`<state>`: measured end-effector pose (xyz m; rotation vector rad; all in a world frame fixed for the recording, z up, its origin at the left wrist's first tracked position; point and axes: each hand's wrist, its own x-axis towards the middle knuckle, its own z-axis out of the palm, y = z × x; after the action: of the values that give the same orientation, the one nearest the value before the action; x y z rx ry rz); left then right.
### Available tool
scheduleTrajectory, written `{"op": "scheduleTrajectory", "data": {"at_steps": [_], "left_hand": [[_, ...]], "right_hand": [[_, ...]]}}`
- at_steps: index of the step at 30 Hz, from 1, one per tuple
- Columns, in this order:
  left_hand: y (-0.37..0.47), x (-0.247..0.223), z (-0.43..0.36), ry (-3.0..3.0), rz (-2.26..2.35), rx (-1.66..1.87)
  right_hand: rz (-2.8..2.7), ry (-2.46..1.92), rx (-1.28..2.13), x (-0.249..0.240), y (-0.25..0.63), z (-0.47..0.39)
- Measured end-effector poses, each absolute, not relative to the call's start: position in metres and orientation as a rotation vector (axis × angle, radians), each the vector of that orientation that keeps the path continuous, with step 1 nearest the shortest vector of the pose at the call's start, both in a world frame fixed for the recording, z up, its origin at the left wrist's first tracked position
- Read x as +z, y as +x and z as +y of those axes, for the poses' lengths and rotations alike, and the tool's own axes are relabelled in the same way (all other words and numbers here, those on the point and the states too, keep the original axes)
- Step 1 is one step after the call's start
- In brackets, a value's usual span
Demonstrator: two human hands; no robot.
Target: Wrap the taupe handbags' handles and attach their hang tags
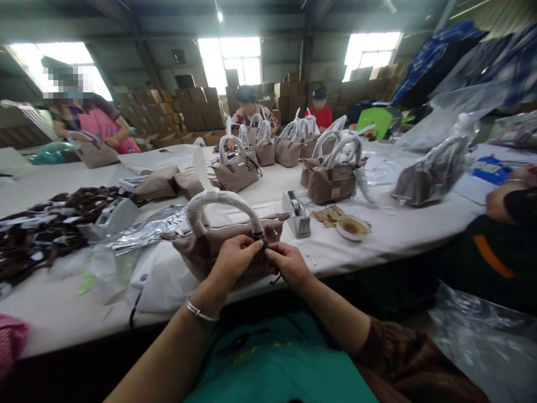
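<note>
A taupe handbag (191, 252) with white-wrapped handles stands at the table's front edge, just before me. My left hand (235, 258) is closed in a pinch on a dark cord (274, 278) at the foot of the bag's handle. My right hand (290, 264) pinches the same cord close beside it, the fingertips of both hands almost touching. A loose end of the cord hangs below my right fingers. What lies right between the fingertips is partly hidden. Behind the bag's right end stands a grey tape dispenser (297, 215).
A shallow dish (353, 228) sits beside brown card pieces (327, 215). Several handbags (237, 173) stand further back, and one bag in clear plastic (419, 179) is at right. Dark straps (54, 224) are heaped left. Co-workers (94, 120) are across the table; another person's arm (509, 196) is at right.
</note>
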<state>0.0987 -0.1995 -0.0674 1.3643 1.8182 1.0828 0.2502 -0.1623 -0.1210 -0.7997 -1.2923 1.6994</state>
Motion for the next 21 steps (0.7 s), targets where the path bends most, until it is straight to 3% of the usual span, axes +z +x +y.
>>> {"op": "scheduleTrajectory", "data": {"at_steps": [3,9,14,21], "left_hand": [[0.093,-0.064,-0.202,1.384,1.728,1.024],[0.094,-0.08,-0.203,1.311,1.715,1.021],[0.108,-0.093,-0.208,1.168,1.45,1.175],[0.107,-0.101,-0.21,1.157,1.486,1.256]], "right_hand": [[-1.335,-0.824,1.624,-0.12,0.253,-0.163],[-1.588,-0.951,0.977,-0.12,0.261,-0.177],[-1.909,-0.978,0.572,-0.123,0.265,-0.189],[-1.918,-0.923,0.53,-0.114,0.273,-0.176]]}}
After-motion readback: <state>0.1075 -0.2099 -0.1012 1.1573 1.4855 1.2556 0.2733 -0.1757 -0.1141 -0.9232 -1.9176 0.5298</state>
